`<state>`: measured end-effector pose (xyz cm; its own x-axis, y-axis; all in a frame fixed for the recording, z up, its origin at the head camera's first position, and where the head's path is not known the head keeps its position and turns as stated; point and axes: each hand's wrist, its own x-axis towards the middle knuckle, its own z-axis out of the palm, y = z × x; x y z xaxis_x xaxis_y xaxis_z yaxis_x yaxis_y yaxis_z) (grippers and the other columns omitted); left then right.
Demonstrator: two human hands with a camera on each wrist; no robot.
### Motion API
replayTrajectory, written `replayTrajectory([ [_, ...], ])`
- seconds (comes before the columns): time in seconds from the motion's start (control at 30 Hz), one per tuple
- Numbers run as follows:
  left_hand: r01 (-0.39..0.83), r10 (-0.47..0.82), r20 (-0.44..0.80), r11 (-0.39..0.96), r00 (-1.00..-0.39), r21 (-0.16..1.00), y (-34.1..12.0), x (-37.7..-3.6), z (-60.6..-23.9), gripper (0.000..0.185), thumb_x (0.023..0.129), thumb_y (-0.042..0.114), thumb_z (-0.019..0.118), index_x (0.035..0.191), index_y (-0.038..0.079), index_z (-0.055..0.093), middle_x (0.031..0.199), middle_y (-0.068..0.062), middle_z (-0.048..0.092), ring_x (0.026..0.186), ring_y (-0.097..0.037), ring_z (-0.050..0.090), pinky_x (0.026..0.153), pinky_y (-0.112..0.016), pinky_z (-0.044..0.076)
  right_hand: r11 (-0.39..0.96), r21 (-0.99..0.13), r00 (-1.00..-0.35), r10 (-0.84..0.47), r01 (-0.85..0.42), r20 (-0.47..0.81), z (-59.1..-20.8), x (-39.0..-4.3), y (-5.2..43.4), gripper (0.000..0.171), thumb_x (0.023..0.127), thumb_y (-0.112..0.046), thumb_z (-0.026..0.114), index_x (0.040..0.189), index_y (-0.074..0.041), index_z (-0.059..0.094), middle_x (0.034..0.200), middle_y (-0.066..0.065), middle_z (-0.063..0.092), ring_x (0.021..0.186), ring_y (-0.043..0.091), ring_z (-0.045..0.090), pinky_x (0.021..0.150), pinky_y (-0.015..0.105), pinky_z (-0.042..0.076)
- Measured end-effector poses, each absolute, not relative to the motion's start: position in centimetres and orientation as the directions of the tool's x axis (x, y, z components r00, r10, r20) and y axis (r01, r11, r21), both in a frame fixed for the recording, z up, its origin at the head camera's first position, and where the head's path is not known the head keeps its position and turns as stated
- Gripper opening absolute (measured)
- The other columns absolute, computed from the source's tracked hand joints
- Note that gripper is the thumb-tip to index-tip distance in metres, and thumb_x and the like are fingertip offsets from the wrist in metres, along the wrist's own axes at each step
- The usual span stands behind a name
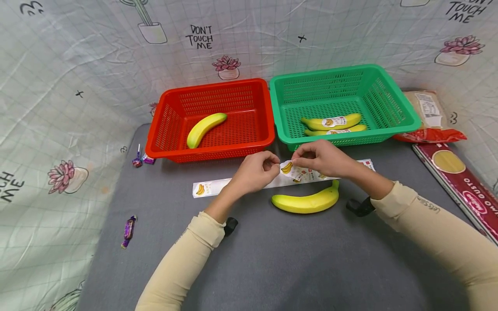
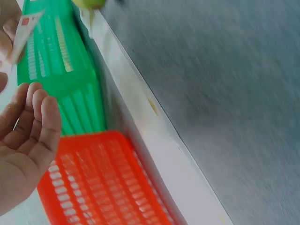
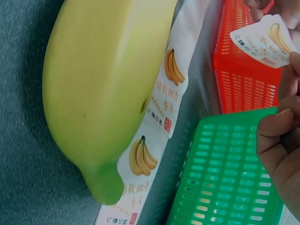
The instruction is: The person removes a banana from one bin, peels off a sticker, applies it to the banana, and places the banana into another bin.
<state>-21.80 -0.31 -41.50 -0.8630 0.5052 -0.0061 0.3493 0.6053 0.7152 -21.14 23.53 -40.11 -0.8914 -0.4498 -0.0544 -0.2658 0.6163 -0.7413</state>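
My right hand (image 1: 324,159) pinches a white peeled sticker (image 1: 286,167) printed with bananas, held by its edge above the label strip (image 1: 212,187). In the right wrist view, the sticker (image 3: 265,42) bends a little. Close on its left is my left hand (image 1: 254,172); the left wrist view shows its fingers (image 2: 35,112) loosely curled with nothing between them. One yellow banana (image 1: 305,204), without a label, lies on the table just in front of the strip. More banana labels (image 3: 143,157) are on the strip beside its stem end.
Behind the strip stand a red basket (image 1: 218,153) with one plain banana (image 1: 204,129) and a green basket (image 1: 346,138) with two labelled bananas (image 1: 330,122). Sweets (image 1: 129,231) lie at left. At right are a bagged package (image 1: 429,112) and a dark red box (image 1: 459,185).
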Motion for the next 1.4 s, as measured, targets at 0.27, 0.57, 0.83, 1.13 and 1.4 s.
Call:
replayTrajectory([
  [0.27, 0.381, 0.524, 0.025, 0.586, -0.851, 0.715, 0.8, -21.2, -41.4, 0.015, 0.098, 0.021, 0.064, 0.102, 0.009, 0.073, 0.087, -0.003, 0.069, 0.076, -0.012, 0.058, 0.066, -0.021, 0.044, 0.624, -0.729, -0.883, -0.465, -0.283, -0.056, -40.5, -21.0, 23.0, 0.01, 0.098, -0.019, 0.069, 0.099, -0.011, 0.076, 0.082, 0.0, 0.069, 0.064, 0.01, 0.049, 0.062, 0.024, 0.042],
  [0.57, 0.395, 0.524, 0.019, 0.618, -0.851, 0.68, 0.9, -21.1, -41.3, 0.013, 0.099, 0.02, 0.066, 0.098, 0.01, 0.073, 0.084, -0.003, 0.069, 0.07, -0.012, 0.056, 0.062, -0.022, 0.042, 0.618, -0.728, -0.879, -0.475, -0.298, -0.044, -40.6, -21.0, 22.8, 0.011, 0.097, -0.02, 0.07, 0.099, -0.011, 0.076, 0.082, 0.0, 0.07, 0.064, 0.009, 0.05, 0.061, 0.023, 0.042],
  [0.83, 0.4, 0.534, 0.015, 0.614, -0.845, 0.681, 0.9, -21.0, -41.2, 0.012, 0.101, 0.019, 0.063, 0.099, 0.009, 0.07, 0.083, -0.002, 0.066, 0.07, -0.012, 0.055, 0.064, -0.022, 0.042, 0.614, -0.746, -0.89, -0.45, -0.256, -0.065, -40.1, -20.6, 23.0, 0.014, 0.097, -0.021, 0.071, 0.104, -0.011, 0.077, 0.089, 0.002, 0.073, 0.068, 0.011, 0.053, 0.063, 0.023, 0.044],
  [1.13, 0.356, 0.48, 0.061, 0.553, -0.875, 0.753, 0.8, -20.3, -41.1, 0.012, 0.103, 0.017, 0.059, 0.102, 0.008, 0.065, 0.081, -0.003, 0.059, 0.071, -0.014, 0.051, 0.064, -0.022, 0.039, 0.616, -0.767, -0.926, -0.37, -0.18, -0.079, -39.7, -18.7, 25.7, 0.028, 0.1, -0.029, 0.066, 0.12, -0.012, 0.074, 0.1, 0.008, 0.074, 0.077, 0.017, 0.062, 0.066, 0.026, 0.049],
  [1.4, 0.375, 0.48, 0.117, 0.487, -0.869, 0.788, 1.4, -19.5, -40.7, 0.01, 0.103, 0.016, 0.058, 0.105, 0.007, 0.063, 0.083, -0.004, 0.059, 0.072, -0.013, 0.051, 0.064, -0.021, 0.04, 0.611, -0.758, -0.916, -0.398, -0.228, -0.046, -40.7, -17.9, 25.7, 0.017, 0.1, -0.025, 0.067, 0.088, -0.013, 0.072, 0.069, -0.002, 0.053, 0.06, 0.009, 0.045, 0.055, 0.025, 0.036],
])
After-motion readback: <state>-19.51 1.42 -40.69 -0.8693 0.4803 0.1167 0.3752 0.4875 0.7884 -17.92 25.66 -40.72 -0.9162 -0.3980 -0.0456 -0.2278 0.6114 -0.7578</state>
